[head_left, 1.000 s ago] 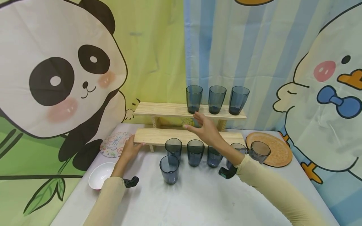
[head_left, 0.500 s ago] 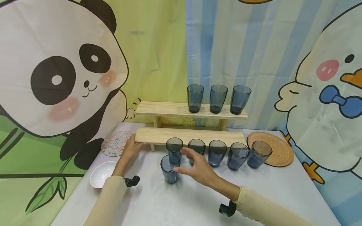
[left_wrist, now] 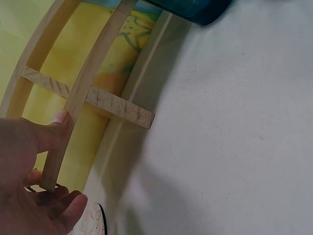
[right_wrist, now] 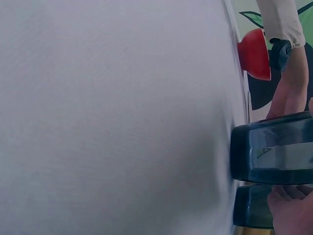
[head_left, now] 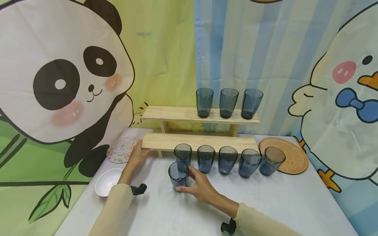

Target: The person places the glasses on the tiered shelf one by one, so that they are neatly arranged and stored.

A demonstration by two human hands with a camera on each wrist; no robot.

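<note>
My left hand (head_left: 137, 158) grips the left end of the lower board of a two-tier wooden shelf (head_left: 168, 141); in the left wrist view its thumb (left_wrist: 61, 122) lies on the board's front edge and its fingers curl around the end. My right hand (head_left: 203, 187) is around a blue-tinted drinking glass (head_left: 178, 175), the one standing nearest me, thumb at its front and fingers at its right side. That glass (right_wrist: 279, 152) stands upright on the table in the right wrist view. Just behind it is a row of several similar glasses (head_left: 205, 160), along the shelf's front.
Three blue glasses (head_left: 229, 104) stand on the right part of the upper board. A bowl (head_left: 107, 182), white inside and red outside, sits at the left. A patterned round mat (head_left: 122, 149) lies behind it, and a round brown board (head_left: 290, 157) at the right.
My right hand has come down from near the upper board toward me and now holds the front glass. My left hand has stayed on the shelf's end.
</note>
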